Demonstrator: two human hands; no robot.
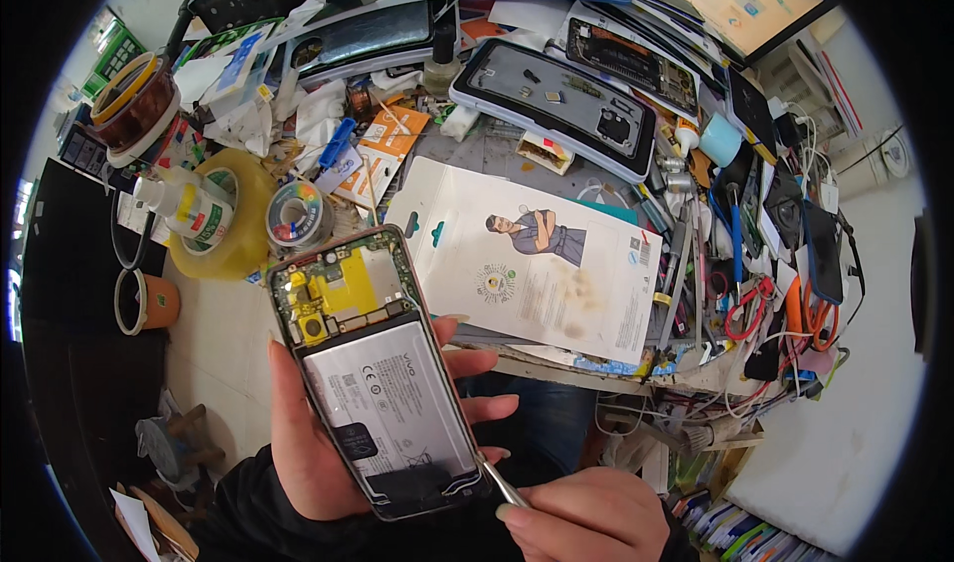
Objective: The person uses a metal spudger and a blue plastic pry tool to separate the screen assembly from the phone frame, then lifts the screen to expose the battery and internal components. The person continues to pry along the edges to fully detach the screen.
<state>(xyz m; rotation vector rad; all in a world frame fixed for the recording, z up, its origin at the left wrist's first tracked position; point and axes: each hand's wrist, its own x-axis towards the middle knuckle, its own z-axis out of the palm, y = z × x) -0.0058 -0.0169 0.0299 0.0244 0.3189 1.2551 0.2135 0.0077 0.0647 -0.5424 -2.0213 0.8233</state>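
Observation:
My left hand [310, 443] is wrapped round an opened smartphone [383, 373], with fingertips showing along its right edge. The phone's back cover is off, so a silver battery [388, 403] and a circuit board with yellow film [343, 289] lie bare. From the lower right, my right hand [601, 517] grips silver metal tweezers [505, 482]. Their tip meets the phone's lower right edge near the battery. Beyond the phone lies a white cardboard package [537, 254] with a printed figure, flat on the cluttered bench.
Opened phone bodies [556, 105] lie stacked at the back. On the left stand a white-capped bottle [194, 209], a large yellow tape roll [243, 184] and a solder spool [298, 214]. Tools, cables and orange-handled pliers [795, 309] crowd the right. A screen [740, 5] glows at the upper right.

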